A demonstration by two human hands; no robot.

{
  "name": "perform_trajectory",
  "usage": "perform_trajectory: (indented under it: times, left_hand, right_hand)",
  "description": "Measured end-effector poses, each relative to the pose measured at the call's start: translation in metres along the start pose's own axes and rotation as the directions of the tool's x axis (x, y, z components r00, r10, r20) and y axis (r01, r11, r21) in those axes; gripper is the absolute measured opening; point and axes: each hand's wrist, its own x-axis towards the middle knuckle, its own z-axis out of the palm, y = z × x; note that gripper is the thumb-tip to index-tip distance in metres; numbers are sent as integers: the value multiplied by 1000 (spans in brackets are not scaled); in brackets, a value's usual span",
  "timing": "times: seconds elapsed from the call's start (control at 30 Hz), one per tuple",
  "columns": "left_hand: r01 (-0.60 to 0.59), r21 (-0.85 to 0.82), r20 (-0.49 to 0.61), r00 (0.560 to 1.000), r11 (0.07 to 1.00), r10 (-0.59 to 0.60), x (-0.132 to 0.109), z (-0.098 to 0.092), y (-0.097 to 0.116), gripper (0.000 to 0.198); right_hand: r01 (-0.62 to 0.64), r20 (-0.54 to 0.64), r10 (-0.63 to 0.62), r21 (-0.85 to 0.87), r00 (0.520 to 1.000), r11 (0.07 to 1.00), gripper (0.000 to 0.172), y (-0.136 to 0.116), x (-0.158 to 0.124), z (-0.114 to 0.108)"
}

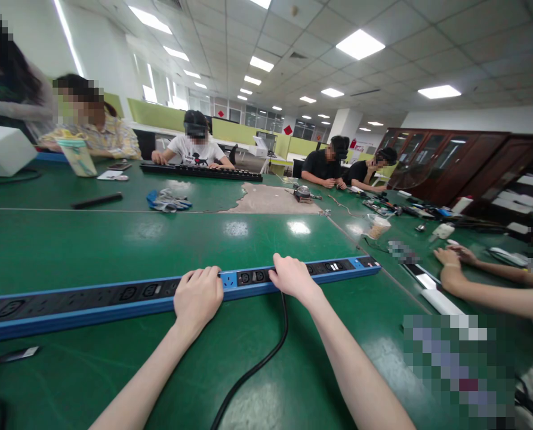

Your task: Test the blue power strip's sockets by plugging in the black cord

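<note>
A long blue and black power strip (114,295) lies across the green table (159,245) in front of me, its sockets facing up. My left hand (198,297) is curled over the strip near its middle, fingers wrapped on its far edge. My right hand (293,278) grips the strip a little further right, fingers closed over it. A black cable (266,358) runs from under the strip between my forearms towards me.
Another person's hands (454,258) rest on the table at the right by a white strip (436,295). Several people sit at the far side with another black power strip (203,172). Gloves (168,201), a black bar (96,200), a cup (377,226) and tools lie further back.
</note>
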Motion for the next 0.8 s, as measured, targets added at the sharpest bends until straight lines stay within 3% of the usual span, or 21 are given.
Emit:
perform_trajectory:
  times: [0.43,0.8]
  left_hand:
    - [-12,7,23,1000,1000,12,-1,-3,0,29]
    - [1,3,1,1000,1000,-1,-2,-1,-1,28]
  right_hand:
    - [-50,58,52,-50,997,998,39,-2,0,-7]
    - [37,54,-34,-57,998,998,45,3,3,-4]
